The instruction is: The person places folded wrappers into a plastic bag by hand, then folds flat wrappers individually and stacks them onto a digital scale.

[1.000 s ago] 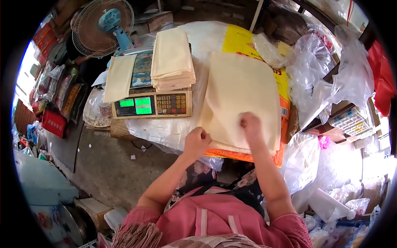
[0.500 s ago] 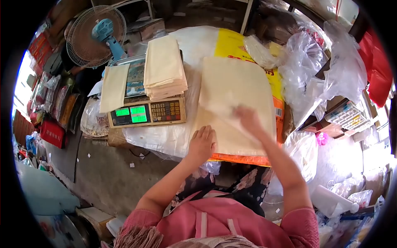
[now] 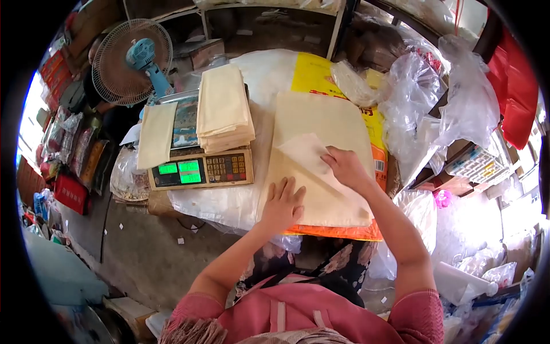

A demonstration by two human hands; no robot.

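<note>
Left hand: the left hand (image 3: 282, 203) lies flat with fingers spread, palm down on the near left part of the big stack of cream sheets (image 3: 321, 123), pinning it.
Right hand: the right hand (image 3: 342, 166) pinches the top sheet (image 3: 306, 153) by its lifted edge, fingers closed on it; the sheet's corner is peeled up and folded back toward the near right.
Stack: it lies on a yellow and orange printed bag (image 3: 312, 71) over a white sack (image 3: 226, 198), just in front of the person and right of the scale.
Scale: the electronic scale (image 3: 200, 169) stands left of the stack, green displays lit; a folded pile of sheets (image 3: 223, 106) rests on its pan, and one folded piece (image 3: 156, 133) hangs over its left side.
Surroundings: a blue fan (image 3: 133, 57) stands at the far left; clear plastic bags (image 3: 424, 97) are heaped to the right.
Doing the peel well: my judgement is that the flat hand should hold its weight on the sheets beneath so only one comes away. The pinch looks best kept close to the edge and drawn low and slowly, since such thin sheets probably tear or crease if jerked.
Risk: a second sheet may cling to the first; whether that is so here cannot be told.
</note>
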